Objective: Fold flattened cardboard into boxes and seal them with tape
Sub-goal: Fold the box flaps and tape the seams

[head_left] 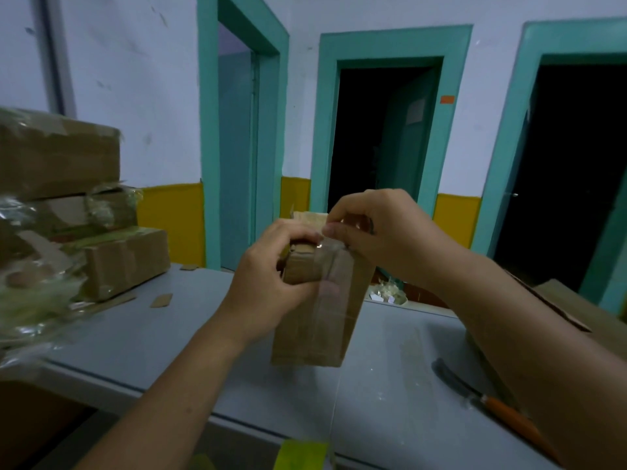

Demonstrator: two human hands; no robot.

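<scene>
A small brown cardboard box (315, 320) stands upright on the grey table (142, 340), held up in front of me. My left hand (268, 283) grips its upper left side, thumb on the top edge. My right hand (380, 239) holds a roll of clear tape (356, 222) at the box's top right corner. A clear strip of tape (330, 266) runs from the roll down the front face of the box. A loose flap sticks up behind the top.
Stacked plastic-wrapped cardboard bundles (68, 205) fill the left of the table. An orange-handled knife (488, 405) lies at the right front. More cardboard (570, 310) rests at the far right. Small cardboard scraps (161, 300) lie near the bundles. Teal doorways stand behind.
</scene>
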